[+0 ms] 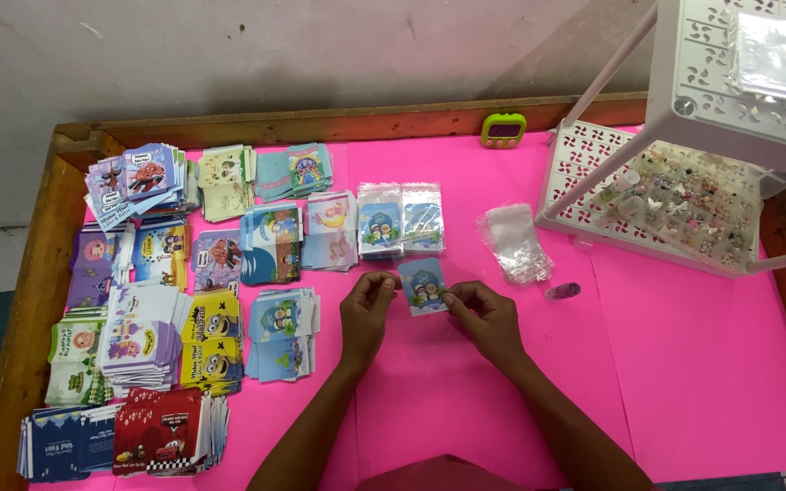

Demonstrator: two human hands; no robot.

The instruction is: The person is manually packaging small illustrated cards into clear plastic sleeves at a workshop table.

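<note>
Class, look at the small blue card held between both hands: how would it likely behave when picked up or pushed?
The small blue card looks thin and flat, so it is probably light and slightly bendy. The left hand and right hand pinch only its edges, suggesting little weight. On the smooth pink tabletop it would likely slide, not roll.

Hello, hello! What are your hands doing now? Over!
Left hand and right hand both pinch one small blue picture card above the pink table. Clear plastic sleeves nearby, nothing blocking.

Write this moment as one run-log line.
left hand: holds blue card | right hand: holds same card | surface: pink table
</note>
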